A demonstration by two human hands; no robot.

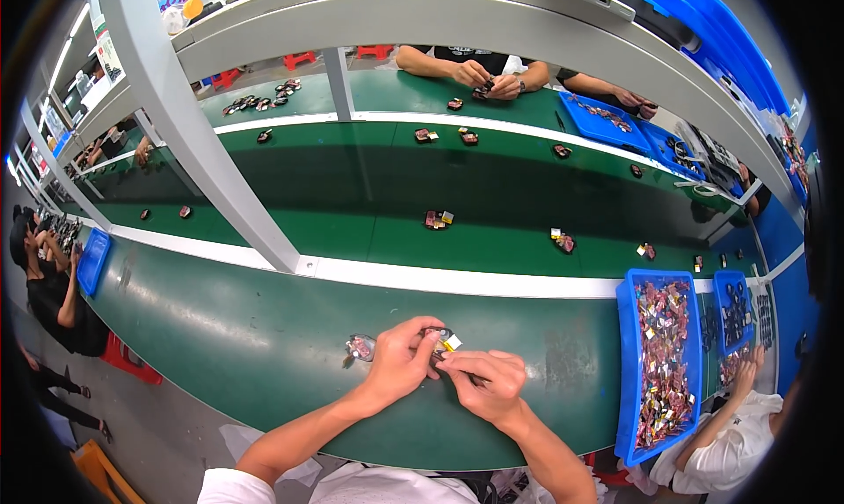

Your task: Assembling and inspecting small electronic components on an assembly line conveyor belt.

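Observation:
Over the green worktable [264,328], my left hand [397,363] grips a small dark-rimmed electronic assembly [432,334] between thumb and fingers. A white and yellow piece [452,342] sticks out from its right side. My right hand [489,383] is closed, thumb and fingertips pinched at the lower edge of the same assembly. Those fingers partly hide the assembly, so its details cannot be made out. Just left of my left hand, a similar small part [360,348] with a reddish middle and clear rim lies on the table.
A blue tray [625,363] full of small reddish circuit pieces stands at right, beside a smaller blue tray [732,306]. Beyond a white rail [440,279], spaced assemblies [438,219] lie on a green conveyor [369,187]. A grey frame post [202,126] rises at left. Co-workers sit around.

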